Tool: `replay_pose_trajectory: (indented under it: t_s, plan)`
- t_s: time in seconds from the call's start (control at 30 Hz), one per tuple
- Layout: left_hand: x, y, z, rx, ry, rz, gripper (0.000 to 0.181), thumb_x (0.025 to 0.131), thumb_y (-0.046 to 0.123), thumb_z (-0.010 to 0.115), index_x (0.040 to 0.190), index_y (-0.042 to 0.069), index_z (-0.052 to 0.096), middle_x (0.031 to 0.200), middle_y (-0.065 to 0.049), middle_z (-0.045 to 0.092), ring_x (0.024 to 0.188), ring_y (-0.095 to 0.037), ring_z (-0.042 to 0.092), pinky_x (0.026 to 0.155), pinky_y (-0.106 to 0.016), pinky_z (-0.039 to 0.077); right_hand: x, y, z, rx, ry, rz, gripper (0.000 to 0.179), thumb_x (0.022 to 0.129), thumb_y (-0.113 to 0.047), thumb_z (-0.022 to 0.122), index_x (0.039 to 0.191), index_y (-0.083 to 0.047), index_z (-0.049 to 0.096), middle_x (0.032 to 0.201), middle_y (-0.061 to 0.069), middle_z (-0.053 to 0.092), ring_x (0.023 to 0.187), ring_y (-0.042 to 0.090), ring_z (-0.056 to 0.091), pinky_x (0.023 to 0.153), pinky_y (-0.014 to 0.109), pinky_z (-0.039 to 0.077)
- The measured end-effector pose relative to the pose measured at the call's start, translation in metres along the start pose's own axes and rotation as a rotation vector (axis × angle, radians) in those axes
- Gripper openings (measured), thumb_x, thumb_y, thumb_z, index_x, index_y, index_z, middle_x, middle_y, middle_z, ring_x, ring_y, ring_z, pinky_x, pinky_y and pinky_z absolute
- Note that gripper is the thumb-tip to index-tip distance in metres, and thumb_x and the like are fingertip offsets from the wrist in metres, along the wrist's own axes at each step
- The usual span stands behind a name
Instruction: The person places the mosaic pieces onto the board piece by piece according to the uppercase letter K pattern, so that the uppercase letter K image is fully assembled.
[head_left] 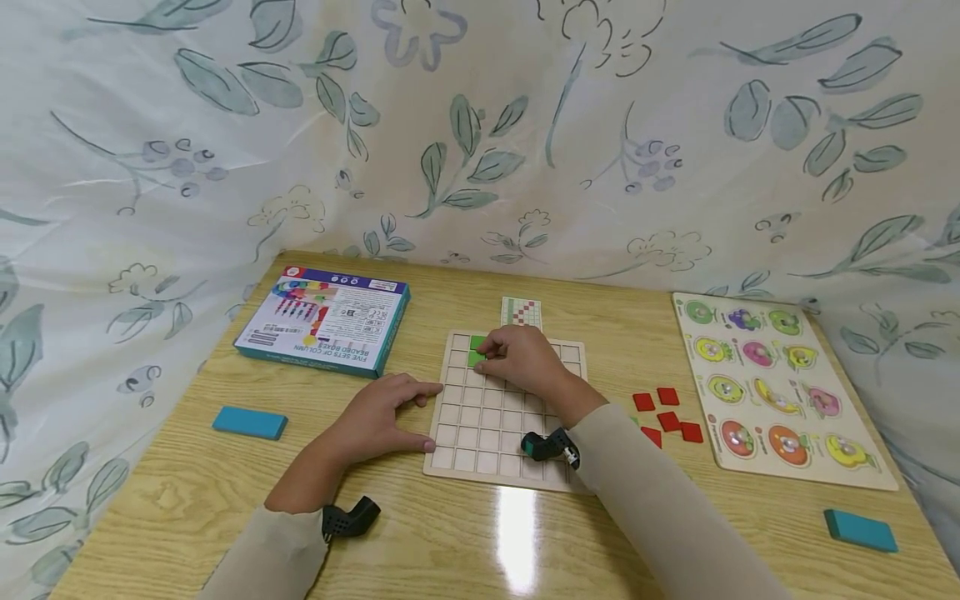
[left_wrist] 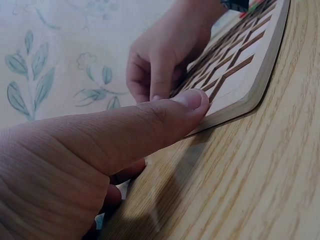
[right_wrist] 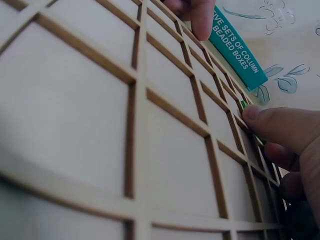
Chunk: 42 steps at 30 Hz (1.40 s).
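A wooden grid board (head_left: 491, 417) with square cells lies mid-table. My right hand (head_left: 525, 360) is over its far left part, where thumb and fingertips pinch a green square tile (head_left: 476, 357); the fingers partly cover it. Another bit of green (head_left: 477, 342) shows just beyond, in the second column. In the right wrist view the thumb (right_wrist: 280, 122) lies against the green, with the fingers behind it mostly hidden. My left hand (head_left: 382, 421) rests by the board's left edge, thumb and forefinger spread apart, the thumb tip (left_wrist: 192, 100) touching the rim.
A small pattern card (head_left: 521, 312) lies behind the board. Several red tiles (head_left: 667, 421) are scattered to its right, near a fruit puzzle board (head_left: 780, 392). At left are a bead-set box (head_left: 330, 321) and a blue block (head_left: 250, 422); another blue block (head_left: 860, 530) sits at right.
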<state>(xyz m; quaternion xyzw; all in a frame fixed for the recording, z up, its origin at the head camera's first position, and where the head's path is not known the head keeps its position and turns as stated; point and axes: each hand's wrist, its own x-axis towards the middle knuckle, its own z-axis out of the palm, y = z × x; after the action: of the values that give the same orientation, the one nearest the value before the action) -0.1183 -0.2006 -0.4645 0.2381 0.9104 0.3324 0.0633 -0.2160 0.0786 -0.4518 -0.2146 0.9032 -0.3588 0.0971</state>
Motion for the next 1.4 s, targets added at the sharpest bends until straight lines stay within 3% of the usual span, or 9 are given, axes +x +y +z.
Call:
replay_pose_trajectory:
  t_s: [0.33,0.7,1.2,1.4]
  plan:
    - [0.0,0.0,0.001,-0.002,-0.007,-0.01,0.078,0.078,0.047,0.096,0.147,0.023,0.068,0.104,0.016,0.057,0.093,-0.01,0.051,0.086,-0.037,0.043,-0.001,0.001,0.0,-0.045,0.007,-0.032,0.022,0.092,-0.029,0.088,0.108,-0.018,0.081,0.1,-0.006,0.071,0.095,0.014,0.064,0.088,0.037,0.054]
    - [-0.001,0.001,0.0,-0.012,-0.007,-0.037,0.077,0.078,0.047,0.096,0.146,0.023,0.068,0.105,0.013,0.059,0.095,-0.012,0.052,0.087,-0.039,0.044,-0.007,0.006,-0.009,0.044,-0.021,-0.059,0.022,0.093,-0.027,0.086,0.113,-0.019,0.081,0.102,-0.007,0.071,0.091,0.015,0.063,0.085,0.038,0.053]
    - [0.0,-0.001,0.002,-0.002,-0.004,-0.014,0.078,0.078,0.046,0.096,0.147,0.022,0.068,0.105,0.013,0.059,0.097,-0.012,0.052,0.09,-0.041,0.045,-0.046,0.027,-0.043,0.042,-0.064,-0.074,0.031,0.093,-0.023,0.086,0.122,-0.014,0.079,0.102,-0.006,0.07,0.078,0.017,0.059,0.07,0.033,0.05]
    - [-0.001,-0.003,0.003,0.002,0.001,-0.006,0.079,0.079,0.047,0.095,0.148,0.022,0.067,0.105,0.013,0.059,0.097,-0.012,0.052,0.09,-0.041,0.045,-0.071,0.031,-0.058,0.061,-0.044,-0.067,0.031,0.094,-0.021,0.086,0.123,-0.012,0.079,0.107,0.0,0.072,0.073,0.018,0.058,0.065,0.031,0.049]
